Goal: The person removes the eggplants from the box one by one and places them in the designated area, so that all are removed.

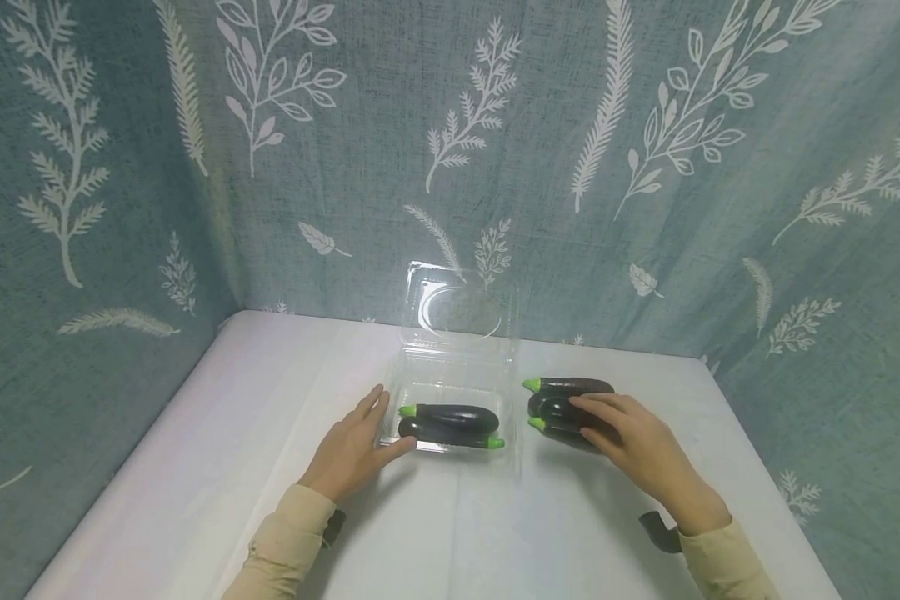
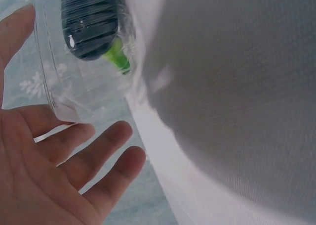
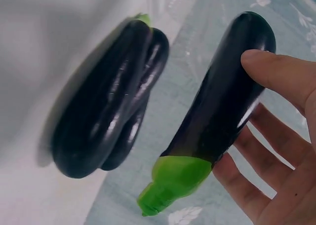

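A clear plastic clamshell box (image 1: 450, 393) stands on the table with its lid (image 1: 461, 329) raised at the back. Inside lie two dark eggplants side by side, one (image 1: 461, 415) with its green stem to the left, the other (image 1: 442, 432) with its stem to the right. My left hand (image 1: 356, 446) is at the box's left front corner, fingers spread along the wall and thumb near the front rim. In my right hand (image 1: 637, 442) an eggplant (image 3: 224, 91) is held between thumb and fingers, green end away from the thumb. Beside it rest more eggplants (image 3: 106, 101), partly overlapping.
The white table (image 1: 495, 533) runs back to a teal curtain (image 1: 390, 192) with white leaf prints, which also hangs along both sides. The eggplant pile (image 1: 573, 385) sits right of the box. A dark device (image 1: 660, 532) is worn at the right wrist.
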`<state>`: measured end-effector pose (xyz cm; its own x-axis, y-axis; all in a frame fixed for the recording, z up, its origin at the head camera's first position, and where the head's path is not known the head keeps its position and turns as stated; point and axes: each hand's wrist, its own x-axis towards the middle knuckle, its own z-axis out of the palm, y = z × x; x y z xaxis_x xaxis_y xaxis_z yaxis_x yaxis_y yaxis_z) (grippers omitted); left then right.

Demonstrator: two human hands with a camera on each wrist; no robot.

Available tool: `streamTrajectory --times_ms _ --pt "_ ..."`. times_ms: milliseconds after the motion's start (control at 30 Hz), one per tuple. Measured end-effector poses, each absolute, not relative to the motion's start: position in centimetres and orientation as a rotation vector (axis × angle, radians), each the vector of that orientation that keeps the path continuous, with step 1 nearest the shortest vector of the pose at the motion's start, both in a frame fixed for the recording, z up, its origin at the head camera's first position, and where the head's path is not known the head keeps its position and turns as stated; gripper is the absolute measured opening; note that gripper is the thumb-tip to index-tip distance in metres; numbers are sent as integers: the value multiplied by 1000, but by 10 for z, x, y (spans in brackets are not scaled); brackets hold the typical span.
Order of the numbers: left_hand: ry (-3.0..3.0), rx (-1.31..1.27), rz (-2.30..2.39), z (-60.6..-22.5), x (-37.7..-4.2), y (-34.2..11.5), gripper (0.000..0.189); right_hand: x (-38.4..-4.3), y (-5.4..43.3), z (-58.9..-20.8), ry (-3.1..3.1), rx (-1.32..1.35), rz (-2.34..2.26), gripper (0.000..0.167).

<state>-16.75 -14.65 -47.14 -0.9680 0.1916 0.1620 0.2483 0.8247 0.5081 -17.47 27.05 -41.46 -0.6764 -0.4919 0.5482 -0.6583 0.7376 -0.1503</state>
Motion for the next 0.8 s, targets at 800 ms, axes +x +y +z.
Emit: streamTrajectory --times_ms 800 --pt "-2887 -353 -809 -472 -168 -147 91 -175 271 -446 -2629 845 374 49"
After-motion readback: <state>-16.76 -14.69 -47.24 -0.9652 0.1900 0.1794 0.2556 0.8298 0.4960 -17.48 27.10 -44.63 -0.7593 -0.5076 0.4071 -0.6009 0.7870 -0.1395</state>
